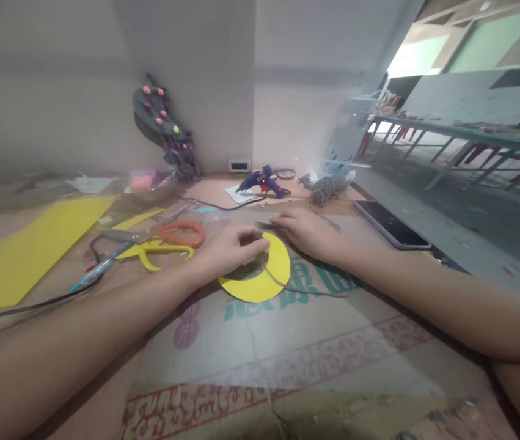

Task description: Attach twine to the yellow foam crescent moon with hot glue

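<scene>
A yellow paper ring (266, 278) lies on a printed cardboard sheet (287, 342) on the floor. My left hand (232, 247) rests on the ring's upper left, fingers pinched together on a thin grey string (274, 276) that curves across the ring. My right hand (308, 232) lies just beyond the ring's top right edge, fingers curled down onto the cardboard; what they press on is hidden.
Orange-handled scissors (179, 234) and yellow-handled scissors (159, 252) lie left of my hands, near a pen (95, 275) and a yellow sheet (25, 250). A blue glue gun (262, 181), a bundle of twine (326, 188) and a phone (390, 224) lie further back.
</scene>
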The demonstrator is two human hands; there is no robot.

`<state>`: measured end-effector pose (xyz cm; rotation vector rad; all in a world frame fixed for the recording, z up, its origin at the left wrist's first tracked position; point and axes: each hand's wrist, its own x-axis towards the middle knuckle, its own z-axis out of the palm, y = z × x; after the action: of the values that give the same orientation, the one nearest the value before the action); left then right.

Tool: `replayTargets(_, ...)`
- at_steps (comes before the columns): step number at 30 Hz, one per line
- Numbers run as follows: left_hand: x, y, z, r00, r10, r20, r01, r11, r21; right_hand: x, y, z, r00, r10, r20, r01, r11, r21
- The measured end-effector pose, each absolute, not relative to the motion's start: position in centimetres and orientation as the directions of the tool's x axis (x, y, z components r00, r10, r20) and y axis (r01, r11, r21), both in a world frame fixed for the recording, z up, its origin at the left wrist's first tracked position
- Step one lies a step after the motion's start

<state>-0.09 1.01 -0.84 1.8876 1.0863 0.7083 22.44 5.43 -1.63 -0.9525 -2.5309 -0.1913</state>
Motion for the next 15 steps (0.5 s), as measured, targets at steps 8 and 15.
replayTargets(8, 0.1, 0.8, -0.5, 0.487, 0.87, 0.073, 0.352, -0.272, 0.895, 22.7, 5.3, -1.1, -0.482, 0.681, 0.552, 0.662, 0.695, -0.279)
replayTargets(15, 0.0, 0.8, -0.5, 0.489, 0.869, 0.073, 0.37, -0.283, 0.885, 22.7, 4.0, -0.2, -0.526, 0.623, 0.579, 0.637, 0.74, -0.217)
